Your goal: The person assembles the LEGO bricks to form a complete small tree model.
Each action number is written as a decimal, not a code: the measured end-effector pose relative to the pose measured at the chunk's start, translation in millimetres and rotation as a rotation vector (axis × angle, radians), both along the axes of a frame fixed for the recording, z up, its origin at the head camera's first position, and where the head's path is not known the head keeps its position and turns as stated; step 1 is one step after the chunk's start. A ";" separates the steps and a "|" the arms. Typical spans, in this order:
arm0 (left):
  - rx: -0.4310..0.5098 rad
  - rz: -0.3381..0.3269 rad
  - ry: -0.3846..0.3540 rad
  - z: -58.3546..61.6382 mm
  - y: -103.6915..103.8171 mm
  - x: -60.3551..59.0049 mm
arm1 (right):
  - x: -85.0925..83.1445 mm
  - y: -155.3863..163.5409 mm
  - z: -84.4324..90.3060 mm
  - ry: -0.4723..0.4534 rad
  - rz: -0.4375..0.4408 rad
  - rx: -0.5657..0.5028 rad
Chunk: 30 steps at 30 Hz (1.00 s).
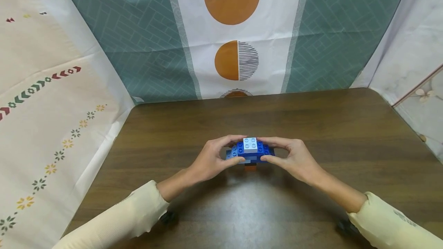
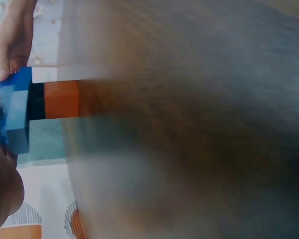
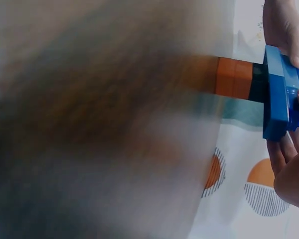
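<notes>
Head view: a person in pale cream long sleeves holds a small stack of plastic building bricks [image 1: 250, 153] over the middle of a dark brown wooden table [image 1: 346, 133]. The stack has a wide blue brick layer, a pale blue-white square studded brick [image 1: 250, 144] on top, and an orange brick [image 1: 250, 168] showing underneath. The left hand [image 1: 211, 160] pinches the stack's left end, fingers curled over the top and thumb at the near side. The right hand [image 1: 294, 158] pinches the right end the same way. Behind the table hangs a teal patterned cloth with a white stripe bearing orange and black half circles [image 1: 232, 30].

Left wrist view: the table fills most of the frame as a brown blur. At the left edge the blue bricks [image 2: 15, 114] sit against a black piece and the orange brick [image 2: 61, 99]; fingers [image 2: 10, 45] of the other hand press on the blue edge.

Right wrist view: again mostly blurred table. At the right, the blue bricks [image 3: 281, 94] join the orange brick [image 3: 234, 78], with fingers [image 3: 284, 30] gripping from above and below.
</notes>
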State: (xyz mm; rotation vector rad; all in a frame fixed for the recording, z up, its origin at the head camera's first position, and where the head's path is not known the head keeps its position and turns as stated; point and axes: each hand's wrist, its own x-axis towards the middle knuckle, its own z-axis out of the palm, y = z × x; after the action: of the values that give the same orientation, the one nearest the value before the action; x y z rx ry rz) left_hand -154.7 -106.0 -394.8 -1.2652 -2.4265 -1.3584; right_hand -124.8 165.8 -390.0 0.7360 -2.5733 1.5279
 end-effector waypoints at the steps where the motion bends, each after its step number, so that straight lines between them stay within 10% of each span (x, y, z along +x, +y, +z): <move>1: -0.011 0.006 -0.008 -2.3 -1.8 0.5 | 0.6 1.6 -1.4 -0.003 -0.004 0.011; 30: -0.064 0.135 0.007 -27.3 -37.2 3.8 | 3.0 27.5 -19.6 -0.050 -0.023 0.068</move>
State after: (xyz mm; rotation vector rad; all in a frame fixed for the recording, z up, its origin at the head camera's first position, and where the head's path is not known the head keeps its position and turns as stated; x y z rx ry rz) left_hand -151.0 -143.2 -422.1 -1.0946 -2.5184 -1.2487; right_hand -121.8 193.2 -409.6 0.6807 -2.6722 1.4772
